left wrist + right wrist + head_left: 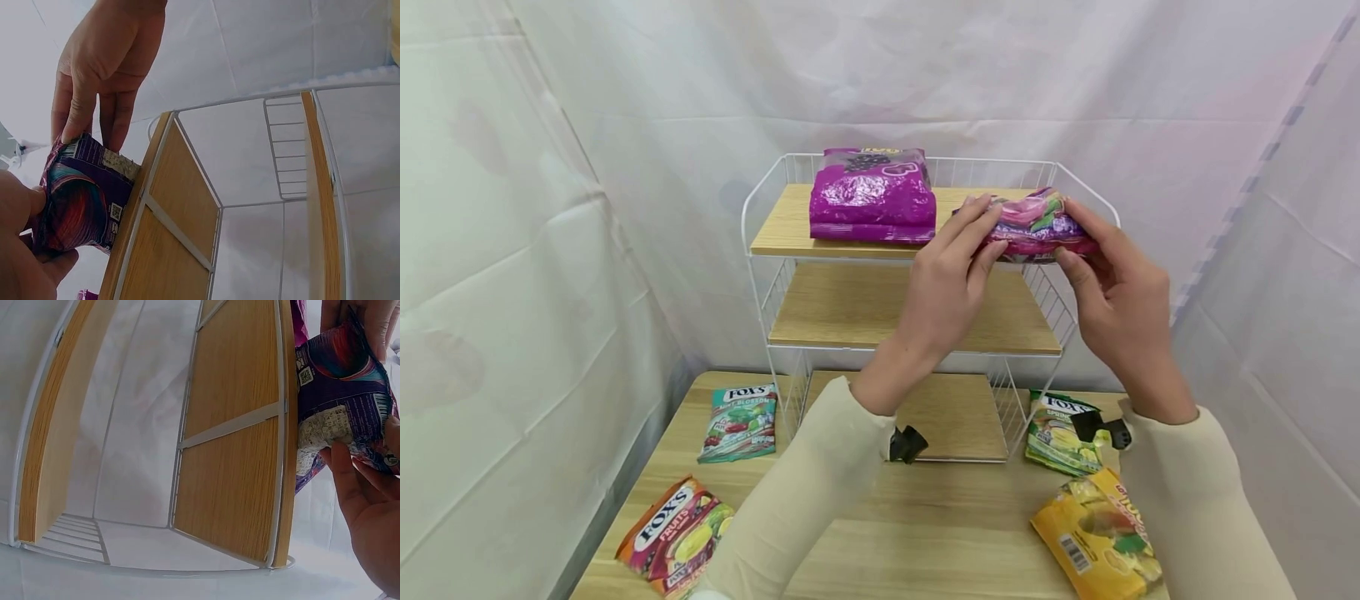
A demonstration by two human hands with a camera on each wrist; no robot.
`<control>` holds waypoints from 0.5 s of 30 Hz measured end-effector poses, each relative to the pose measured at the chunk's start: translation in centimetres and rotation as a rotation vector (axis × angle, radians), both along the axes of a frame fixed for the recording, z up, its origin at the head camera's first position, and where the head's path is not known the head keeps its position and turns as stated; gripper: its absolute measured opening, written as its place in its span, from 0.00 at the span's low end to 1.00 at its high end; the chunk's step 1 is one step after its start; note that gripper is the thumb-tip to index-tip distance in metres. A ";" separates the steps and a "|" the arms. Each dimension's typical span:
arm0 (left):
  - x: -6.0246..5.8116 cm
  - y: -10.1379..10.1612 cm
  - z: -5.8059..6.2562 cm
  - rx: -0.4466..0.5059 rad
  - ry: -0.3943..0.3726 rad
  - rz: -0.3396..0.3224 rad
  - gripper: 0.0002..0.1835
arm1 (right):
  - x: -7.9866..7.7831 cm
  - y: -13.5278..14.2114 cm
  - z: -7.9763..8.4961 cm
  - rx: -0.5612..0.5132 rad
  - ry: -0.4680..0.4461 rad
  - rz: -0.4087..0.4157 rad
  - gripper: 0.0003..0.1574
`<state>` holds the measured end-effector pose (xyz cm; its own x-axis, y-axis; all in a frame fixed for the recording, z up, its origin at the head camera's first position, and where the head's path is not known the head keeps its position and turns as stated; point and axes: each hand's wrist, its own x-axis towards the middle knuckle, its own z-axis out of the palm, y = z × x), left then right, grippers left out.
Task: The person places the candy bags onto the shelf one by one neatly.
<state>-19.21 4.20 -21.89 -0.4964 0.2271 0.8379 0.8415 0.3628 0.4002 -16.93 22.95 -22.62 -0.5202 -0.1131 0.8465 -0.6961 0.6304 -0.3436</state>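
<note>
Both hands hold a shiny purple and pink candy bag [1037, 229] at the front edge of the top shelf's right half. My left hand [943, 279] grips its left end, fingers over the top. At the other end my right hand [1123, 300] pinches it between thumb and fingers. In the left wrist view, the bag's dark underside [81, 194] overlaps the shelf board's edge. The right wrist view shows fingers of the right hand [369, 512] beneath the bag. A bright purple candy bag [872, 200] sits on the top shelf, left of my left hand.
A white wire rack with wooden shelves [842, 304] stands on a wooden table [880, 533]. Left of it lie a teal Fox's bag [741, 423] and a red Fox's bag [677, 533]. To the right are a green Fox's bag [1060, 433] and a yellow bag [1101, 537].
</note>
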 end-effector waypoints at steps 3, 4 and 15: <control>-0.1 0.0 0.0 -0.023 -0.030 0.012 0.20 | -0.3 -0.1 0.0 -0.016 0.000 0.022 0.35; -0.2 -0.1 0.0 -0.031 -0.037 0.016 0.20 | -0.4 -0.1 -0.1 -0.011 -0.002 0.028 0.35; -0.4 0.2 -0.5 -0.199 0.011 0.131 0.22 | 0.2 -0.3 -0.3 0.023 0.026 -0.051 0.33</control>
<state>-19.65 4.45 -22.38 -0.5239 0.3224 0.7884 0.7858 0.5402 0.3012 -16.77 22.67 -22.89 -0.5032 -0.1071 0.8575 -0.6717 0.6728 -0.3102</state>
